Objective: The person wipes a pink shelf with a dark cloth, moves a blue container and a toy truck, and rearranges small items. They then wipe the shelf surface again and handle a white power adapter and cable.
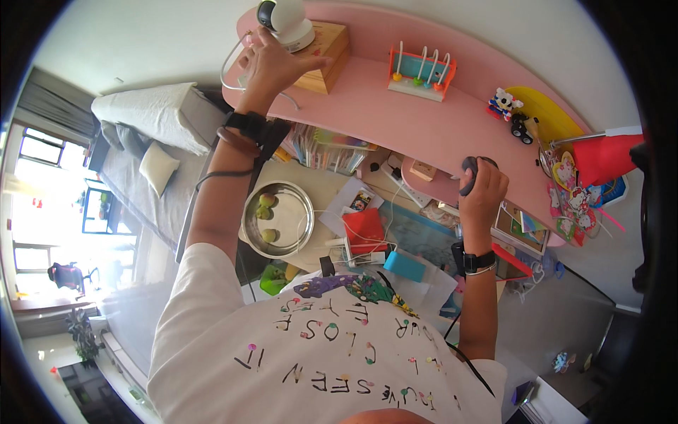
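My left hand (271, 62) is raised at the left end of a pink shelf (381, 100), thumb stretched out and fingers apart. Its fingertips overlap the lower edge of a white dome-shaped security camera (295, 26); whether they touch it I cannot tell. The camera stands on a wooden box (331, 58). A white cable (225, 66) loops down beside my wrist. My right hand (483, 188) is closed around a dark grey rounded object (470, 177) at the shelf's front edge. Fingers cover part of it, so its kind is unclear.
An orange-framed bead toy (422, 74), a block-built figure (503, 103) and a toy car (523, 128) stand on the shelf. Below are a steel basin (286, 233) with several fruits, a red packet (364, 229), a blue box (404, 266), books (331, 153), cables and a power strip (416, 195).
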